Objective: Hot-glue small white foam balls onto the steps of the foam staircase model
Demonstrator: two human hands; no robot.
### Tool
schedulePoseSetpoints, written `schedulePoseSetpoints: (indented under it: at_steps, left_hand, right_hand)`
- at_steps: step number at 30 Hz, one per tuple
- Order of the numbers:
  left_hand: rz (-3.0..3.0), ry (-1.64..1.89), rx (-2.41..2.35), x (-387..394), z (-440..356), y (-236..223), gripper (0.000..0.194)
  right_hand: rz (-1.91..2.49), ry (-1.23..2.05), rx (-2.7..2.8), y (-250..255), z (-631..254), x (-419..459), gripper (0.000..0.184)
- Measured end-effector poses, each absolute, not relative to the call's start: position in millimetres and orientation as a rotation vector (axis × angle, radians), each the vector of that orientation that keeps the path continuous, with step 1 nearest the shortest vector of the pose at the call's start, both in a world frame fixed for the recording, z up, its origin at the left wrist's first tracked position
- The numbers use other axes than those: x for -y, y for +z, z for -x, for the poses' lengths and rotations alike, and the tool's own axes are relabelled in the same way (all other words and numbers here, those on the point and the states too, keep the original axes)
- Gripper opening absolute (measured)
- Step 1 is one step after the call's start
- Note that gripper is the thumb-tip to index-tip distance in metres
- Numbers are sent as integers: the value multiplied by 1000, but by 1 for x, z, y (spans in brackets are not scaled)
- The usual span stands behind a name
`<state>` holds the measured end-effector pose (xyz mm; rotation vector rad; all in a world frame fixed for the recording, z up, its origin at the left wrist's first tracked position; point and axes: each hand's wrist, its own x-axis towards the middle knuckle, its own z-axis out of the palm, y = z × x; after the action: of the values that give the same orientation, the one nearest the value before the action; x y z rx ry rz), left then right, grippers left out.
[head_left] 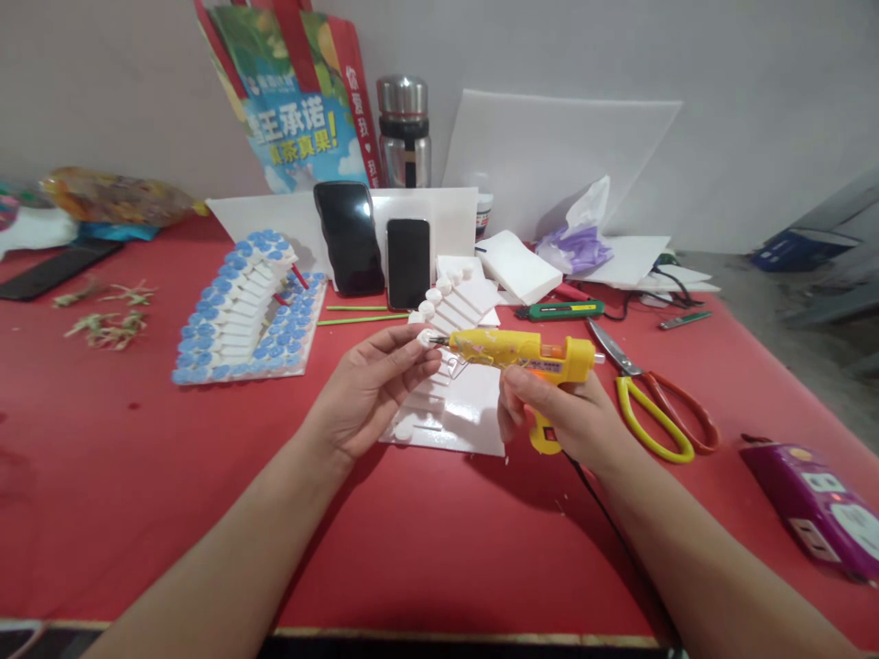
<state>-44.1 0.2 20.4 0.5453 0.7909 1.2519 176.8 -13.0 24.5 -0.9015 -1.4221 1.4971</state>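
Note:
My right hand (pixel 559 412) grips a yellow hot glue gun (pixel 522 355) by its handle, nozzle pointing left. My left hand (pixel 374 384) pinches a small white foam piece (pixel 424 339) right at the nozzle tip. Both hands hover over a white foam staircase model (pixel 457 307) on a white foam base (pixel 473 416). The gun's black cord (pixel 604 513) trails toward me along the red table.
A finished blue-and-white staircase model (pixel 244 307) stands at left. Two phones (pixel 350 238) lean on a white board. Yellow-handled scissors (pixel 652 398), a green utility knife (pixel 563 311), a purple power strip (pixel 817 508), foam blocks (pixel 515 265), a steel flask (pixel 404 133) and a bag (pixel 295 91) lie around.

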Motion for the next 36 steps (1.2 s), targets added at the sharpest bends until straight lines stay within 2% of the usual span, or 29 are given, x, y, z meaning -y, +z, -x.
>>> schedulePoseSetpoints:
  at_steps: [13, 23, 27, 32, 36]
  left_hand:
    - [-526, 1254, -802, 1, 43, 24, 15]
    - [-684, 1377, -867, 0, 45, 22, 24]
    - [-934, 1386, -1027, 6, 54, 26, 21]
    - [-1491, 1231, -1410, 26, 76, 33, 18]
    - [-2029, 1048, -1411, 35, 91, 32, 18]
  right_hand:
    - [926, 1489, 1406, 26, -177, 13, 48]
    - [938, 1447, 1425, 26, -182, 11, 49]
    - [883, 1396, 1366, 26, -186, 7, 45]
    - [894, 1359, 1272, 24, -189, 3, 43]
    - [891, 1366, 1269, 23, -189, 3, 39]
